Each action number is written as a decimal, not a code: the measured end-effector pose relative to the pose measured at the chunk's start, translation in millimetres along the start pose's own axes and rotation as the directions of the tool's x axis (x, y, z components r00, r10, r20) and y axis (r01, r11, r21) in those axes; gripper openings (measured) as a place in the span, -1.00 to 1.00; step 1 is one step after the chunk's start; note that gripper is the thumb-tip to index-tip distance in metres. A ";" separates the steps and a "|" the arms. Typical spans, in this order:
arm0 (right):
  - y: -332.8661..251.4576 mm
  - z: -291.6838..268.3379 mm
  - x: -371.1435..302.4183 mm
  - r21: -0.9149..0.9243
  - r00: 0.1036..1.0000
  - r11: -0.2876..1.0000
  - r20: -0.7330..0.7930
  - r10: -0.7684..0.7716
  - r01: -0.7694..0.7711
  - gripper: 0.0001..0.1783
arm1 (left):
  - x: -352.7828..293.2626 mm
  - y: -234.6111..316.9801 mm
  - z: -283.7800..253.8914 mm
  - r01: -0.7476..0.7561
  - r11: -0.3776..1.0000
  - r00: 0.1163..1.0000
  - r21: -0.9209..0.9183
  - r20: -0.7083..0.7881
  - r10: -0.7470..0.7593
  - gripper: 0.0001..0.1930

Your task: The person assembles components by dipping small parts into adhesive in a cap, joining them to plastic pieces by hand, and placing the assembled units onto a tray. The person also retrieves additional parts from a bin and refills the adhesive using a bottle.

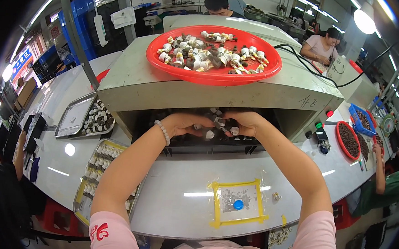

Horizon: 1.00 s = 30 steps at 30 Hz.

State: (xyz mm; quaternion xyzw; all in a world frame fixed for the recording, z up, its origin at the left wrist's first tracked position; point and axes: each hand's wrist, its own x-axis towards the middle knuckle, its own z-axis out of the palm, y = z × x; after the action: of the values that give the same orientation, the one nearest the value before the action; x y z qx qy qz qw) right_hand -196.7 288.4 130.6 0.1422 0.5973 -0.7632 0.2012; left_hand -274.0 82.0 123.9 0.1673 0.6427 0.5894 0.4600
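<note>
Both hands reach into the front opening of a grey-green metal housing (pixel 201 97), above a black crate (pixel 198 147). My left hand (pixel 181 124), with a beaded bracelet on its wrist, curls its fingers round small white-and-dark parts. Facing it, my right hand (pixel 245 122) grips more of these small parts (pixel 219 123), a few showing between the two hands. Motion blurs the fingertips, and shadow hides most of the crate's inside. On the housing's top sits a red round tray (pixel 211 79) with many similar white, dark and yellowish parts.
To the left are a metal tray of rowed parts (pixel 97 164) and another metal tray (pixel 74 117) with loose ones. A blue cap (pixel 238 205) lies on a yellow-taped sheet (pixel 219 219). Red basins (pixel 348 140) stand right. Black cables (pixel 319 72) cross the housing's corner; co-workers sit around.
</note>
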 end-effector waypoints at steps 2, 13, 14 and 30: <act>1.3 13.7 -20.1 0.004 0.999 0.999 -0.027 0.032 -0.032 -0.65 | -18.1 -0.9 7.8 0.022 0.998 1.000 -0.064 0.009 -0.022 -0.37; 88.1 95.1 -85.2 0.015 0.982 0.993 0.151 0.118 -0.121 -0.46 | -138.7 -87.8 57.3 0.038 0.968 0.991 -0.250 -0.118 -0.070 -0.30; 104.2 98.2 -77.9 0.030 0.974 0.988 0.174 0.143 -0.151 -0.46 | -143.4 -105.6 56.8 0.054 0.960 0.983 -0.274 -0.152 -0.099 -0.30; 158.1 120.1 -69.7 -0.653 0.855 0.552 0.407 -0.322 0.519 -0.38 | -212.7 -189.6 71.8 -0.034 0.728 0.697 0.684 -0.507 0.508 -0.39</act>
State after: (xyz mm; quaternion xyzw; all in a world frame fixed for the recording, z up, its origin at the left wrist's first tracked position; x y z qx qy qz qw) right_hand -57.3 149.2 56.9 -0.1938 0.8422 -0.4881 0.1218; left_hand -44.5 -83.0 43.4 0.1883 0.8856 0.4242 0.0174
